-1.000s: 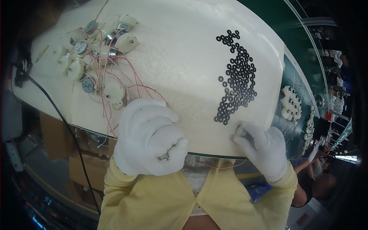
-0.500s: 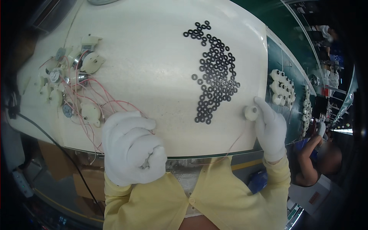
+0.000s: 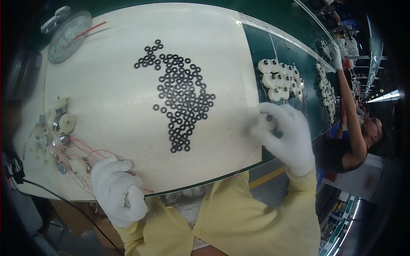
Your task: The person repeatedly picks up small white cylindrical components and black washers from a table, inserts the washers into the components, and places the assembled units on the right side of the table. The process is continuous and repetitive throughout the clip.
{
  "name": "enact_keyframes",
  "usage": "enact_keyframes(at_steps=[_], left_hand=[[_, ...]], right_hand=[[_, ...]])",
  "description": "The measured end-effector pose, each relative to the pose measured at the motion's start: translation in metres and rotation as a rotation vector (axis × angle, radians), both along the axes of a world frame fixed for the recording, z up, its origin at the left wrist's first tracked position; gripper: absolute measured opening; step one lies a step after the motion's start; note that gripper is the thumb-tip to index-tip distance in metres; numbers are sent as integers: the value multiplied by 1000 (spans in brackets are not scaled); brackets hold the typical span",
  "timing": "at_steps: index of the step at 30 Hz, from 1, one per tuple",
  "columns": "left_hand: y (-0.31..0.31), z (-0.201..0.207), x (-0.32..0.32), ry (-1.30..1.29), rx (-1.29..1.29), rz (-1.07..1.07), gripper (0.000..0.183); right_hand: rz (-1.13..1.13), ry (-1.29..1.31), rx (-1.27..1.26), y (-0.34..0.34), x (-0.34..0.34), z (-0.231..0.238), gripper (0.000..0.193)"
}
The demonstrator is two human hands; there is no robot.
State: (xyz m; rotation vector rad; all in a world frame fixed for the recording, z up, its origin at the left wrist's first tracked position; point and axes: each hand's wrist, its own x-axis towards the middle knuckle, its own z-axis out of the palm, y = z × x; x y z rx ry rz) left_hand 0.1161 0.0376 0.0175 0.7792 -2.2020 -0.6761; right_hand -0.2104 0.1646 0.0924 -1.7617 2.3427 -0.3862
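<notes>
My gloved right hand (image 3: pixel 288 136) is at the right edge of the white work surface, its thumb and fingers closed in a pinch. Between them is a small white round motor (image 3: pixel 268 123), blurred, with a dark spot on it; a thin reddish wire trails below. My gloved left hand (image 3: pixel 117 190) is curled into a fist at the front left edge, beside pink wires (image 3: pixel 92 149). What lies inside that fist is hidden. Many small black rings (image 3: pixel 181 94) lie flat in a loose patch mid-table, between my hands.
White motors with wires (image 3: pixel 64 128) are heaped at the left. Rows of white round motors topped with black rings (image 3: pixel 279 79) stand on the green surface at right. A clear round dish (image 3: pixel 70 38) with a red stick sits far left. A co-worker (image 3: pixel 352 136) reaches in at right.
The view has turned, so the table shifts left. My right hand has moved with the motor toward the rows at right; its fingers now curl more. My left hand stays a fist.
</notes>
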Motion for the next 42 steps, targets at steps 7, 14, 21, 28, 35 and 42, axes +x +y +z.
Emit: enact_keyframes(at_steps=[7,14,21,28,35,42], left_hand=[[2,0,0,4,37,17,6],[4,0,-1,-51,12,62,9],[8,0,-6,23,-14,166,19],[6,33,-2,127,-278,-170,22],[34,59,-89,258,-227,-56,13],[-35,48,-23,-60,-459,301,29]], right_hand=[[-334,24,-163,62,-79,-15,53],[-416,-130,-338,70,-89,-51,48],[-433,-27,-352,73,-99,-59,29],[-589,-202,-730,68,-25,-25,37],[143,-2403,-287,0,116,-58,91],[159,-2887,358,-6,107,-78,98]])
